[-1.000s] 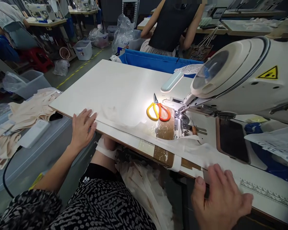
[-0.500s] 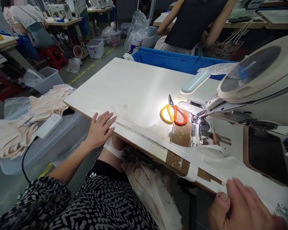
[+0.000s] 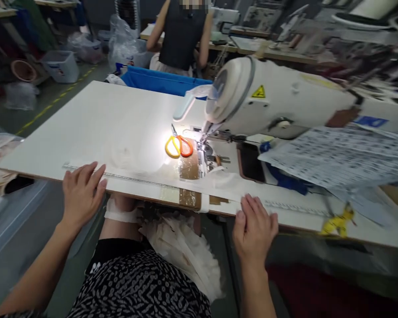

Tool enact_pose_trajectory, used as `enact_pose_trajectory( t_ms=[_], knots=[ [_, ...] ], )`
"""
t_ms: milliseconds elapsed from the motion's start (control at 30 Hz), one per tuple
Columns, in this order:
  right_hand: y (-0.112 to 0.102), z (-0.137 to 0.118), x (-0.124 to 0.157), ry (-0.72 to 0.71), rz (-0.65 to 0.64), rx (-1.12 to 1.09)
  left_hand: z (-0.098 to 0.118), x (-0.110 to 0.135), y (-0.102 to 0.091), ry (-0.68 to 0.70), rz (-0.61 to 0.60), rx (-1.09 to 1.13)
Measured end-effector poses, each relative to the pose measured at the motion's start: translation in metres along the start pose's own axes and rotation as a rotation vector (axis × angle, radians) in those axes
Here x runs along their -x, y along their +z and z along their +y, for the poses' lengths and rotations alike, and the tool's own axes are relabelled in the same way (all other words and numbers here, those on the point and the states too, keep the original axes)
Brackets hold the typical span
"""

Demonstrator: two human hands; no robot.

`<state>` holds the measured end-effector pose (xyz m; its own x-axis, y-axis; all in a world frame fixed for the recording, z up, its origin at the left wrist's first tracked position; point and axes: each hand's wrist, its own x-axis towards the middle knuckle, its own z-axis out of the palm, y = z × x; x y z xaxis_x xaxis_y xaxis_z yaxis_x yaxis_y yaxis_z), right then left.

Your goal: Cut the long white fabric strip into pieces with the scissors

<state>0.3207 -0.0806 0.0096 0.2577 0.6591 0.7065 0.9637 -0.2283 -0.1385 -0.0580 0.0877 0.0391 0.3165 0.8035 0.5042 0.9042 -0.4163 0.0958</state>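
Note:
A thin white fabric strip (image 3: 226, 182) lies along the front of the white sewing table, passing below the machine's needle area. My left hand (image 3: 83, 191) rests at the table's front edge, fingers spread and flat over a ruler scale (image 3: 135, 179). At the right, my right hand (image 3: 256, 223) lies with fingers stretched over the table edge, touching the strip's right part; the thumb is slightly apart from them. Scissors (image 3: 179, 146) with one yellow and one orange handle lie left of the sewing machine (image 3: 268, 95), whose lamp lights the needle area.
A phone (image 3: 250, 162) lies beyond the strip. Printed sheets (image 3: 345, 152) and a yellow tape measure (image 3: 338, 223) are at the right. Cream fabric (image 3: 185, 251) hangs below the table. Behind a blue cloth bin (image 3: 166, 84) sits a person (image 3: 182, 39).
The view has swung right, showing more of the machine and the printed sheets. My left hand still lies at the table edge; my right hand now shows whole, fingers on the edge.

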Motion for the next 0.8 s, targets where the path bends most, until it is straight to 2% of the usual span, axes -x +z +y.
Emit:
enact_pose_trajectory(
  t_ms=[100, 233, 333, 433, 533, 633, 733, 800],
  knots=[
    [-0.008, 0.024, 0.012, 0.147, 0.073, 0.012, -0.002, -0.003, 0.003, 0.049, 0.069, 0.027],
    [-0.020, 0.065, 0.043, 0.573, 0.228, -0.063, -0.003, -0.002, 0.005, 0.072, 0.122, 0.053],
    [-0.022, 0.083, 0.066, 0.761, 0.231, -0.128, -0.004, -0.002, 0.006, 0.063, 0.131, 0.068],
    [-0.011, 0.086, 0.079, 0.917, 0.133, -0.302, -0.006, -0.003, 0.010, 0.080, 0.183, 0.036],
    [0.014, 0.082, 0.081, 1.030, -0.039, -0.542, -0.009, -0.005, 0.013, 0.084, 0.205, -0.002],
    [0.040, 0.076, 0.077, 1.104, -0.192, -0.749, -0.009, -0.004, 0.008, 0.069, 0.201, 0.021],
    [0.052, 0.066, 0.070, 1.128, -0.319, -0.905, 0.001, 0.007, -0.005, 0.076, 0.262, 0.179],
    [0.045, 0.057, 0.066, 1.118, -0.399, -0.985, 0.019, 0.020, -0.012, 0.071, 0.160, 0.412]
  ],
)
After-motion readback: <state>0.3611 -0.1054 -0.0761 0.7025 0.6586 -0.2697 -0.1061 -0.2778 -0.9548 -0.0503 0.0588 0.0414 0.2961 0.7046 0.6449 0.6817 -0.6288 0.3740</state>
